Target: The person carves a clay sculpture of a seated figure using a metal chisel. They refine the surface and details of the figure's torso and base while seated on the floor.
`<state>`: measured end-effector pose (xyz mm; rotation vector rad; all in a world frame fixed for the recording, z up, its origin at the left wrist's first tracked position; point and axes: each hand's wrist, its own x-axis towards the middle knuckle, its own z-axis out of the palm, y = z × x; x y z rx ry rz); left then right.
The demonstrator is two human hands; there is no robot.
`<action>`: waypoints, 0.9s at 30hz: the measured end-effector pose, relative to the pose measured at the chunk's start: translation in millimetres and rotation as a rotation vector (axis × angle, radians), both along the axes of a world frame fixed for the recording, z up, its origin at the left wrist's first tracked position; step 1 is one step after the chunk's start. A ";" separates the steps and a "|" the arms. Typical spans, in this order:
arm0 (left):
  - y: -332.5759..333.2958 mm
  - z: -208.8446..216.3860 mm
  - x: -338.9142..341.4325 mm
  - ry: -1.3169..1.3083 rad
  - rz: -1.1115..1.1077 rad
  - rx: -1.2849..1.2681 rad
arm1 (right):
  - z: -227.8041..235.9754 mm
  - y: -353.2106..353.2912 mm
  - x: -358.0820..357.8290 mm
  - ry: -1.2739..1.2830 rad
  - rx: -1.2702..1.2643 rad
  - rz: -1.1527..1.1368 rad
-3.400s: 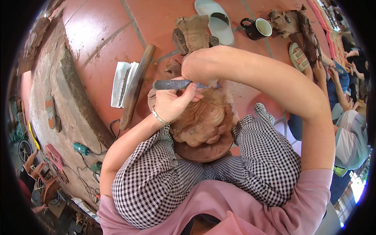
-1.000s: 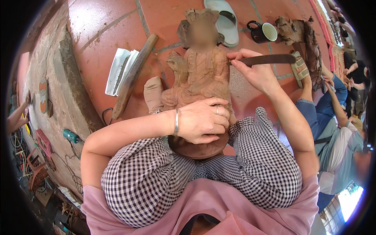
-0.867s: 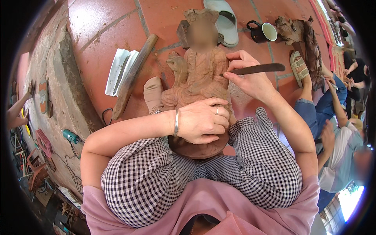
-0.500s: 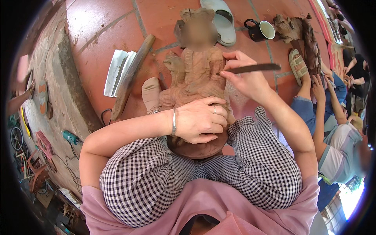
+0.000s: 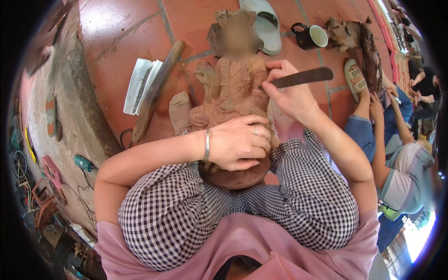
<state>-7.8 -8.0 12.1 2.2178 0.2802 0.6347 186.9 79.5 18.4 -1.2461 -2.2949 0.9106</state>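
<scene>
A reddish-brown carved statue point(image 5: 235, 88) of a seated figure lies between my legs, its head pointing away from me and its round base point(image 5: 238, 178) near my lap. My left hand point(image 5: 240, 143) is closed over the lower part of the statue, fingers curled and bent onto it. It wears a ring and a metal bracelet. Between thumb and fingers, my right hand point(image 5: 290, 91) pinches a flat, dark carving tool point(image 5: 308, 77) with a rounded outer end. The tool's working tip meets the statue's right side, mostly hidden by my fingers.
A wooden stick point(image 5: 158, 91) and folded white paper point(image 5: 141, 86) lie left on red floor tiles. Beyond are a grey slipper point(image 5: 268, 28), a black mug point(image 5: 309, 36) and a gnarled wood piece point(image 5: 343, 32). A large slab point(image 5: 70, 126) borders the left; another person point(image 5: 401, 172) sits right.
The tool has turned in my right hand, so its broad face shows more and its outer end sits slightly higher. My left hand stays put. A foot at the far left is gone.
</scene>
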 end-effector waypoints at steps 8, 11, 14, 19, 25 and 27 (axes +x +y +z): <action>-2.3 -2.1 -0.2 -0.016 0.012 -0.011 | 3.9 10.5 4.9 -0.012 -0.191 -0.039; -1.0 -0.8 -0.7 -0.015 0.005 0.001 | 4.1 2.3 4.8 0.006 -0.127 0.017; 0.0 -0.8 -0.8 -0.016 -0.007 0.005 | 2.5 11.3 15.2 0.077 -0.222 0.046; -0.1 -0.3 -0.4 0.000 -0.008 0.006 | 2.1 4.6 11.2 0.056 -0.247 -0.033; -1.1 -1.0 -0.1 -0.016 0.008 -0.006 | 1.4 17.0 23.3 0.076 -0.451 -0.004; -1.6 -1.5 0.1 -0.021 0.011 -0.012 | -0.6 9.5 18.6 0.085 -0.392 -0.021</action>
